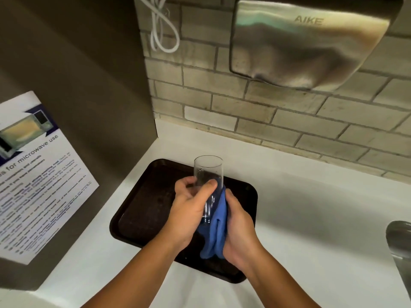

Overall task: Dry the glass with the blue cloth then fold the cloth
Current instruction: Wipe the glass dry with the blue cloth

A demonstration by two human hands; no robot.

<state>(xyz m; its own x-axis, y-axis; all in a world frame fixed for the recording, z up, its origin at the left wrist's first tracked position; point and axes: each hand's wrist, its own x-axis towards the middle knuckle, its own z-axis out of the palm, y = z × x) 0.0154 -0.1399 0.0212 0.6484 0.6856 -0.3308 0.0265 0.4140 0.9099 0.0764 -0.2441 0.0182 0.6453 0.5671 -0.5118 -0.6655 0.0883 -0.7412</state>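
Observation:
A tall clear glass (208, 172) is held above a dark brown tray (144, 210), tilted with its mouth pointing away from me. My left hand (189, 210) grips the glass around its middle, thumb across the front. My right hand (239, 227) holds the blue cloth (216, 232) bunched against the right side and base of the glass. The cloth's loose end hangs down between my wrists over the tray. The bottom of the glass is partly hidden by the cloth.
The tray lies on a white counter (311, 218). A steel hand dryer (311, 41) hangs on the tiled wall above. A microwave notice (37, 174) is stuck on the left panel. A metal tap (400, 247) juts in at the right edge.

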